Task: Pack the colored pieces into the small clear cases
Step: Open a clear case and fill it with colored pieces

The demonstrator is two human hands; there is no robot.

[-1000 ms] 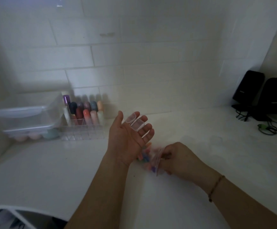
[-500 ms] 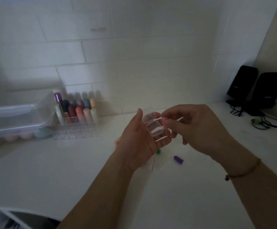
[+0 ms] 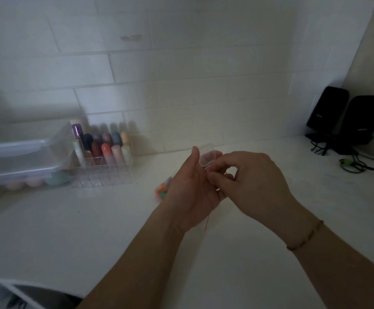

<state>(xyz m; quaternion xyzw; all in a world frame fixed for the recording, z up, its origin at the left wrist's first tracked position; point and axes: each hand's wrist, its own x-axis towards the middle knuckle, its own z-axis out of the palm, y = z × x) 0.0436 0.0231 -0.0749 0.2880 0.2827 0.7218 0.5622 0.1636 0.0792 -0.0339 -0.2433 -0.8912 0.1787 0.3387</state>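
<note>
Far left, a lidded plastic box (image 3: 21, 157) is blurring into shadow. Colored pieces (image 3: 162, 190) are peeking out, half hidden behind the left hand (image 3: 192, 195), which is cradling 1 small clear case (image 3: 208, 158) on its fingers. The right hand (image 3: 255, 184) is pinching at the case's near edge, hiding whatever it is holding.

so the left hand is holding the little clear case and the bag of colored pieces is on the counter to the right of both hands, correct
Not quite. The left hand does hold the clear case, but the head view shows the bag of colored pieces on the counter left of both hands.
</note>
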